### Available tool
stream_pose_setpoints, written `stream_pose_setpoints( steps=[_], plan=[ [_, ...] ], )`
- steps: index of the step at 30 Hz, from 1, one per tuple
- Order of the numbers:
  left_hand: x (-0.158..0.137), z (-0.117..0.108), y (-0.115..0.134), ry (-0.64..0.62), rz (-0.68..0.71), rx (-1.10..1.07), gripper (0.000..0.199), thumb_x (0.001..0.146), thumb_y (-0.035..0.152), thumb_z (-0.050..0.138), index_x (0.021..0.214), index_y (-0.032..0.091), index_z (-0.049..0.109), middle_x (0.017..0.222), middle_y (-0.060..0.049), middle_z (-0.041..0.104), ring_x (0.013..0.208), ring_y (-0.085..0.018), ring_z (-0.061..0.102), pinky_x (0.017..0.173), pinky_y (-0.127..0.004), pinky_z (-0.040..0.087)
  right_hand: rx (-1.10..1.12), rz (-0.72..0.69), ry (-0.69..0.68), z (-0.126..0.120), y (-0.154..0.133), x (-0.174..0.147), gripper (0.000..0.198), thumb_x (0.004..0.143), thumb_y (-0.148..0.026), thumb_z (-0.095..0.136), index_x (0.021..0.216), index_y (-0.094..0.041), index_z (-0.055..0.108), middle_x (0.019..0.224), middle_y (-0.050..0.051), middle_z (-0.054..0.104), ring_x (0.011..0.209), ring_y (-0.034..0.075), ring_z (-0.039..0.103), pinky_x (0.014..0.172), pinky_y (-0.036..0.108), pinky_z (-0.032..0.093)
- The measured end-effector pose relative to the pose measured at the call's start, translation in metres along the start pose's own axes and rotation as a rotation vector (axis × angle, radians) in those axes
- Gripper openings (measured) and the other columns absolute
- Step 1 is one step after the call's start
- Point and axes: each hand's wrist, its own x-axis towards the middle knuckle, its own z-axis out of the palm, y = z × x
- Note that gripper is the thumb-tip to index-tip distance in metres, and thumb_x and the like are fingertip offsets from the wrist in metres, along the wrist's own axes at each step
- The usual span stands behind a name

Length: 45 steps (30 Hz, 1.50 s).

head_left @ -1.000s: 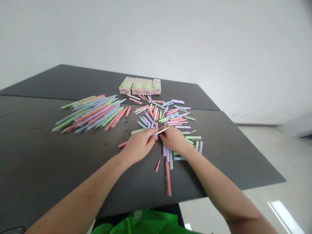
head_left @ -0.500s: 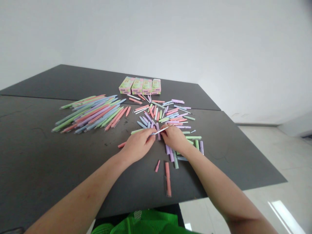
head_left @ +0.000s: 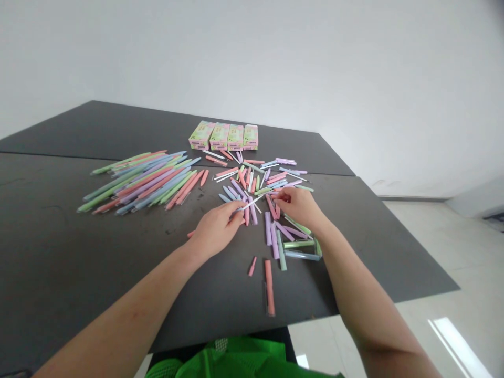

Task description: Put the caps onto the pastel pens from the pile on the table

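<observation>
My left hand (head_left: 220,226) is closed in a pinch on a thin white pen refill (head_left: 254,202), which slants up to the right over the loose parts. To its right, my right hand (head_left: 300,207) has its fingers curled together above the scattered pieces; whatever they grip, if anything, is hidden. Beneath its fingertips lie red pen pieces (head_left: 271,206). Purple pen barrels (head_left: 268,228) and a grey-green barrel (head_left: 282,252) rest between my forearms. Nearer the table edge lie a red barrel (head_left: 269,289) with a clear part along it and a small pink piece (head_left: 252,266).
A large heap of pastel pens (head_left: 142,181) lies on the left of the dark table (head_left: 118,273). Several small pink-and-green boxes (head_left: 219,136) stand at the back. More loose barrels, caps and refills spread in the middle, among them a clear blue-grey piece (head_left: 301,255).
My right hand has moved right and slightly up, away from the refill. My left hand keeps the refill and has shifted a little to the left. The view has shifted slightly.
</observation>
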Motion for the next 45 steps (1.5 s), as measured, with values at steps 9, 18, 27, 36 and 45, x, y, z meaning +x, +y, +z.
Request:
stream_pose_setpoints(
  steps=[9,18,27,36,45],
  plan=[
    [0.001,0.002,-0.003,0.036,-0.026,-0.017,0.037,0.093,0.036,0.041,0.117,0.020,0.064,0.111,-0.006,0.071,0.098,-0.023,0.066,0.087,-0.033,0.048,-0.304,-0.010,-0.255,0.011,-0.024,-0.013,0.031,0.079,-0.047,0.061,0.078,-0.018,0.071,0.082,0.010,0.070,0.078,0.021,0.062,0.066,0.029,0.041],
    [0.002,-0.001,-0.003,0.040,-0.044,-0.011,0.038,0.092,0.037,0.042,0.117,0.019,0.063,0.108,-0.007,0.072,0.094,-0.023,0.066,0.085,-0.033,0.048,-0.301,0.064,-0.245,0.016,-0.017,-0.007,0.033,0.085,-0.039,0.050,0.071,-0.016,0.070,0.083,0.013,0.071,0.078,0.023,0.064,0.067,0.030,0.041],
    [0.002,0.000,-0.001,0.055,-0.042,-0.021,0.037,0.091,0.036,0.042,0.116,0.019,0.064,0.103,-0.006,0.072,0.089,-0.022,0.067,0.084,-0.032,0.049,-0.138,0.011,-0.037,0.015,-0.015,-0.006,0.022,0.087,-0.032,0.052,0.095,-0.018,0.067,0.081,0.005,0.069,0.074,0.018,0.060,0.065,0.027,0.037],
    [0.003,-0.001,-0.002,0.047,-0.031,-0.006,0.036,0.092,0.035,0.041,0.114,0.019,0.064,0.107,-0.006,0.071,0.093,-0.023,0.066,0.084,-0.032,0.048,-0.111,-0.246,-0.141,0.031,-0.029,-0.016,0.030,0.087,-0.035,0.057,0.113,-0.025,0.066,0.103,0.006,0.065,0.095,0.020,0.059,0.080,0.028,0.041],
    [0.002,-0.001,-0.003,0.055,-0.027,-0.005,0.035,0.093,0.036,0.040,0.114,0.021,0.063,0.102,-0.005,0.072,0.087,-0.021,0.067,0.076,-0.030,0.048,0.042,-0.112,-0.045,0.011,-0.001,0.002,0.029,0.084,-0.019,0.051,0.103,-0.018,0.072,0.091,0.005,0.071,0.081,0.016,0.061,0.075,0.026,0.042]
  ],
)
